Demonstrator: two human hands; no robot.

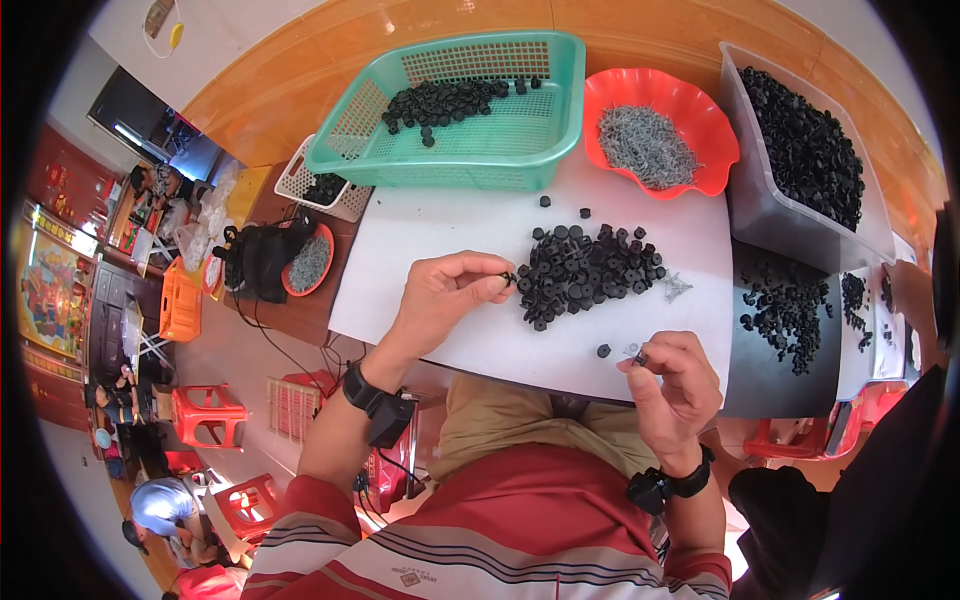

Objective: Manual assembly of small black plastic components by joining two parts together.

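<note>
"What's the person in the striped shirt (540, 510) holding?"

"The left hand (440, 295) has thumb and forefinger pinched on a small black piece (508, 280), right at the left edge of the black pile (585, 270)."

"And the right hand (678, 390)?"

"Closed too, fingertips together on a tiny dark piece (641, 358). There's something pale and thin beside it, but it's too small for me to make out. That hand is over the near edge of the white surface (450, 225), well apart from the left one."

"Is everything in the one pile?"

"Mostly. One loose black part (603, 351) lies just left of the right hand, between it and the pile. A few silver pins (677, 288) lie against the pile's right side."

"What's behind it all?"

"A green basket (430, 176) with more black parts in it, then a red wavy-edged bowl (712, 150) of silver pins to its right. Beyond the bowl, at the right, a clear tub (785, 220) is heaped with black parts."

"Somebody else is over there?"

"Yes, another person's hand (912, 300) is just right of the tub."
</note>
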